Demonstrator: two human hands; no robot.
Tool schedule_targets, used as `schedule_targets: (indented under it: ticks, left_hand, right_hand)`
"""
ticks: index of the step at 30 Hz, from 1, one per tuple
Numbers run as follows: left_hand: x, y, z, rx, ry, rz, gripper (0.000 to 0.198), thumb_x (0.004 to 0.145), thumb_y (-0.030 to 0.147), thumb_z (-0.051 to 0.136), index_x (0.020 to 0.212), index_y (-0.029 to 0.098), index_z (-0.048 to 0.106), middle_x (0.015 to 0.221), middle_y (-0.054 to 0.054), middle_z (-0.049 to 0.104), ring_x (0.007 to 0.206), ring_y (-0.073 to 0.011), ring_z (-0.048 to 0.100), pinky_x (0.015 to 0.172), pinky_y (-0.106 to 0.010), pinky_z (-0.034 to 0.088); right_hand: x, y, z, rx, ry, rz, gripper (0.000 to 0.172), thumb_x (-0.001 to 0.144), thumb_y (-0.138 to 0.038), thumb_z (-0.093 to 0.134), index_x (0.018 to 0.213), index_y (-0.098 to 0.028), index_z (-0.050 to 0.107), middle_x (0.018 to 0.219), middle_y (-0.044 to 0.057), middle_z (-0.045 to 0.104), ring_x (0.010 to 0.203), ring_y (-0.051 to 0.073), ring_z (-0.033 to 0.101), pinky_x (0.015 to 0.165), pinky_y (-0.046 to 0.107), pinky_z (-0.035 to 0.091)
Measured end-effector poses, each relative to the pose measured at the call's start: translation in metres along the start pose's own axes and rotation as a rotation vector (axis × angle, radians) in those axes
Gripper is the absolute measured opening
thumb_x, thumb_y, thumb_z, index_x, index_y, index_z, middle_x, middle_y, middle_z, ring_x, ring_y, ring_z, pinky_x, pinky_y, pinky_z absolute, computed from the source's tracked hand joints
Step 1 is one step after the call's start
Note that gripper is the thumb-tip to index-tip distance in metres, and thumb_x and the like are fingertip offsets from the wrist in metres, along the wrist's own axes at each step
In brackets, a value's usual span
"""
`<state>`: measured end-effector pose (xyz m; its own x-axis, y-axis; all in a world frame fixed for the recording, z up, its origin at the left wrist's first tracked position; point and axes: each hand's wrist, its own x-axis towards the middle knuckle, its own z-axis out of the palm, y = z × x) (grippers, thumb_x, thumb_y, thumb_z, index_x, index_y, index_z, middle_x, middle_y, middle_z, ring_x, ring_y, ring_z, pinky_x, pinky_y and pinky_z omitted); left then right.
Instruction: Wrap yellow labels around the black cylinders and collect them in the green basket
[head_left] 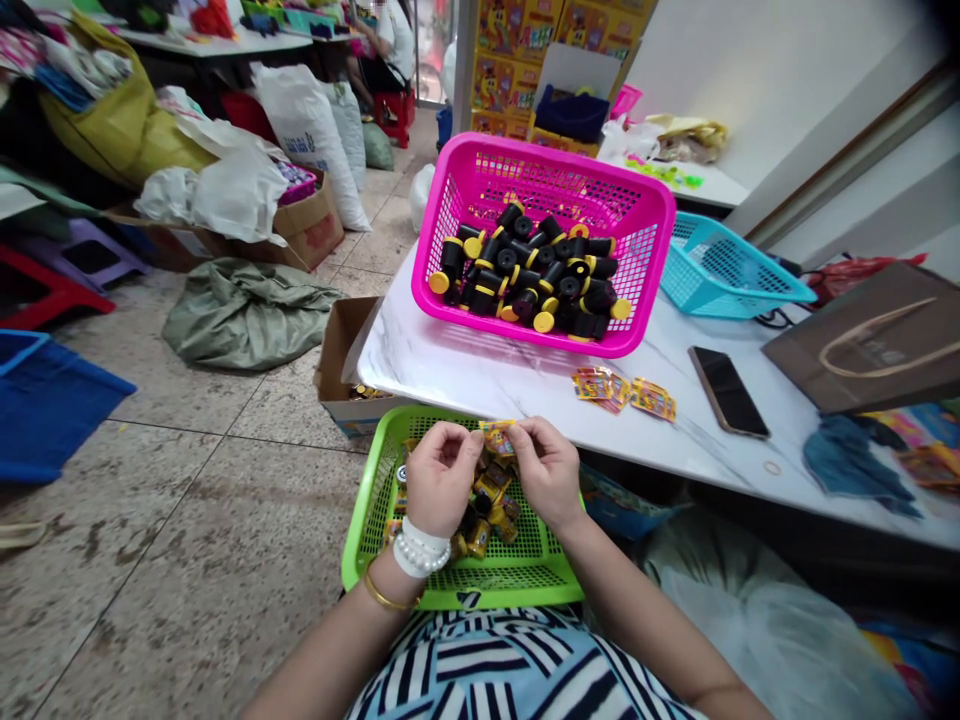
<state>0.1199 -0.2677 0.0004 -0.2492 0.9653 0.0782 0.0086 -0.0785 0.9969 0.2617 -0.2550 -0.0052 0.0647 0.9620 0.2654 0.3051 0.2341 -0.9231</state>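
Note:
Both hands hover over a green basket (375, 540) resting on my lap. My left hand (441, 478) and my right hand (546, 470) are closed in pinches on a small yellow sticker strip (497, 437) held between them. Under the hands, several small yellow-and-black labelled pieces (489, 505) lie in the green basket. A pink basket (645, 215) on the white table (450, 365) holds several black rollers with yellow caps (525, 275). A few loose yellow stickers (624, 392) lie on the table just ahead of my hands.
A black phone (728, 390), a blue basket (724, 270), a brown paper bag (874, 340) and blue cloth (851, 460) sit on the table's right side. A cardboard box (341, 365) stands on the floor by the table. Sacks and bags (247, 310) litter the tiled floor; a seated person (386, 45) is far back.

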Motion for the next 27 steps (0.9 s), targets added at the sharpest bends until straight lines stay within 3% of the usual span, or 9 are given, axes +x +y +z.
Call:
schedule_targets:
  ticks: [4, 8, 13, 20, 23, 27]
  left_hand:
    - [-0.007, 0.009, -0.002, -0.075, 0.027, -0.021, 0.022, 0.085, 0.039, 0.063, 0.079, 0.017, 0.060, 0.067, 0.002, 0.056, 0.057, -0.0103, 0.050, 0.055, -0.021, 0.043]
    - [-0.014, 0.014, -0.001, -0.036, 0.010, 0.000, 0.021, 0.086, 0.036, 0.063, 0.082, 0.016, 0.069, 0.073, -0.003, 0.064, 0.065, -0.0136, 0.057, 0.061, -0.023, 0.046]
    - [-0.013, 0.011, 0.003, -0.046, 0.000, -0.036, 0.020, 0.085, 0.032, 0.064, 0.089, 0.017, 0.076, 0.083, -0.006, 0.070, 0.077, -0.0174, 0.062, 0.072, -0.026, 0.050]
    - [-0.007, 0.000, 0.002, -0.177, -0.034, -0.208, 0.018, 0.074, 0.032, 0.076, 0.081, 0.016, 0.072, 0.076, -0.003, 0.068, 0.067, -0.0140, 0.060, 0.066, -0.025, 0.050]
    - [-0.006, -0.004, -0.002, -0.073, -0.009, -0.161, 0.015, 0.074, 0.030, 0.076, 0.075, 0.016, 0.070, 0.072, -0.002, 0.066, 0.066, -0.0135, 0.058, 0.065, -0.024, 0.049]
    - [-0.005, -0.007, -0.009, 0.011, 0.065, -0.030, 0.009, 0.073, 0.025, 0.075, 0.071, 0.017, 0.069, 0.077, -0.004, 0.068, 0.074, -0.0159, 0.062, 0.070, -0.024, 0.051]
  right_hand:
    - [0.001, 0.002, 0.000, 0.035, 0.047, 0.114, 0.032, 0.094, -0.042, 0.053, 0.075, -0.018, 0.060, 0.061, -0.003, 0.050, 0.057, 0.011, 0.043, 0.054, 0.024, 0.037]
    - [0.000, 0.002, 0.000, 0.037, 0.059, 0.137, 0.034, 0.094, -0.044, 0.052, 0.073, -0.018, 0.059, 0.056, -0.005, 0.046, 0.051, 0.010, 0.040, 0.049, 0.023, 0.033]
    - [-0.002, 0.000, 0.002, 0.049, 0.054, 0.083, 0.033, 0.095, -0.042, 0.052, 0.073, -0.019, 0.057, 0.060, -0.003, 0.047, 0.054, 0.011, 0.041, 0.052, 0.024, 0.036]
    - [-0.003, 0.002, 0.004, -0.060, 0.007, -0.099, 0.021, 0.094, -0.031, 0.054, 0.077, -0.020, 0.060, 0.071, 0.000, 0.057, 0.067, 0.015, 0.054, 0.066, 0.027, 0.044]
    - [-0.002, 0.002, 0.005, -0.049, -0.047, -0.091, 0.010, 0.090, -0.027, 0.058, 0.086, -0.020, 0.064, 0.079, 0.002, 0.063, 0.071, 0.016, 0.058, 0.067, 0.028, 0.046]
    - [-0.003, 0.000, 0.009, -0.120, -0.036, -0.177, 0.006, 0.084, -0.018, 0.062, 0.079, -0.020, 0.063, 0.073, 0.001, 0.064, 0.066, 0.015, 0.059, 0.063, 0.027, 0.046]
